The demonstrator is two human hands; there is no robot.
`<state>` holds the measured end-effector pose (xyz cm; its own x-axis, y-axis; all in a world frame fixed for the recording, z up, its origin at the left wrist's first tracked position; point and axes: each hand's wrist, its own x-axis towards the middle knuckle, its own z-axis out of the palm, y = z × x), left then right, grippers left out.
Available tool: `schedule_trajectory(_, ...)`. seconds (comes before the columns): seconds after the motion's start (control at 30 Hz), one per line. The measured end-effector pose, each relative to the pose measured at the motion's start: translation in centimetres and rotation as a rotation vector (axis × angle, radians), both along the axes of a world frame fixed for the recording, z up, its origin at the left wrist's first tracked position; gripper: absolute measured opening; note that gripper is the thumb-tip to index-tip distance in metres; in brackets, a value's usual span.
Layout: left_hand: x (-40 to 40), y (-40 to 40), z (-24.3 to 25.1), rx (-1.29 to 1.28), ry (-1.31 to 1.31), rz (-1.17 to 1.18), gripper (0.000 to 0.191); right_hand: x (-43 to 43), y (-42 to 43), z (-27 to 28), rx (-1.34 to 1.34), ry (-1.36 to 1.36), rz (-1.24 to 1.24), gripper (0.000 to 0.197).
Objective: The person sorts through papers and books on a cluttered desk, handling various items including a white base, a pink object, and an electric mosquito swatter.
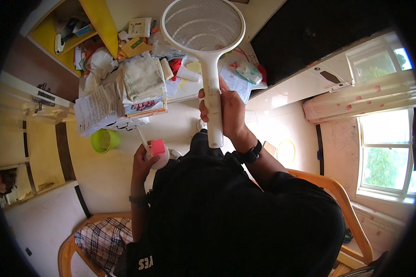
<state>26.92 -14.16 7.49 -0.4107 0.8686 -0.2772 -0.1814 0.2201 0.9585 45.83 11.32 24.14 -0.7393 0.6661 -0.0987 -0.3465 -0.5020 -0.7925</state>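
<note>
My right hand (230, 112) is closed around the handle of a white electric fly swatter (213, 100). Its round mesh head points away from me, over the far side of the desk. Lower and to the left, my left hand (144, 161) holds a whitish round object (160, 161) with a pink square piece (157, 146) on it; a thin pale stick rises beside the pink piece. What exactly this object is, I cannot tell. Both hands are in front of my body, short of the desk's near edge.
The white desk (183, 95) bears stacked papers (97, 105), a folded cloth (142, 78), a red item (175, 65) and a tissue pack (249, 72). A green bin (105, 140) stands on the floor at left. Behind me is a wooden chair (346, 207). A yellow shelf (105, 24) rises at far left.
</note>
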Motion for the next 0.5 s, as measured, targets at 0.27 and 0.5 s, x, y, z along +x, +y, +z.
schedule_trajectory(0.27, 0.4, 3.9, -1.9, 0.023, 0.058, -0.104, 0.056, 1.6, 0.5, -0.4, -0.171, 0.012, -0.095, 0.049)
schedule_trajectory(0.5, 2.0, 12.3, -4.4, 0.025, -0.009, -0.238, 0.053, 3.7, 2.4, -0.2, -0.115, 0.003, -0.173, 0.048)
